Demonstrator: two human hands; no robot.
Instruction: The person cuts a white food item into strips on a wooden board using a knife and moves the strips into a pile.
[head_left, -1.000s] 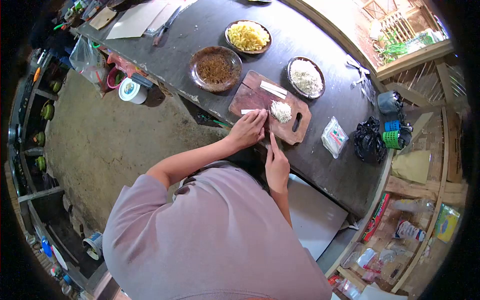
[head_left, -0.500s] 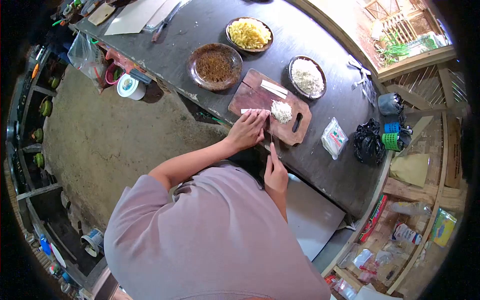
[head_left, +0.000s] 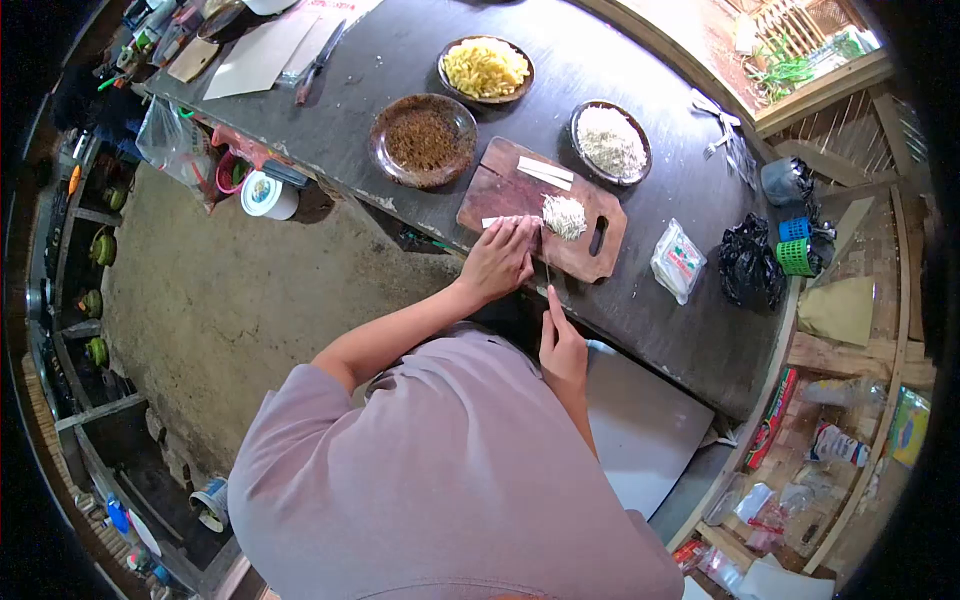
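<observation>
My left hand (head_left: 498, 260) presses its bunched fingers down on a thin white strip (head_left: 489, 221) at the near edge of the wooden cutting board (head_left: 486, 192). In my right hand (head_left: 566, 352) is a knife (head_left: 547, 270), its forefinger stretched along the handle. The blade stands right beside the left fingertips, at the strip's right end. A small heap of fine white shreds (head_left: 565, 217) lies on the board, just beyond the blade. Farther back on the board rest a few flat white slices (head_left: 545, 172).
Behind the board stand a brown plate of dark crumbs (head_left: 418, 140), a bowl of yellow pieces (head_left: 486, 69) and a bowl of whitish shreds (head_left: 611, 140). To the right lie a wrapped white packet (head_left: 678, 262) and a black plastic bag (head_left: 751, 274). Another knife (head_left: 320, 62) lies far left.
The view has shifted slightly. Both hands keep nearly the same place at the board, the left on the strip and the right on the knife.
</observation>
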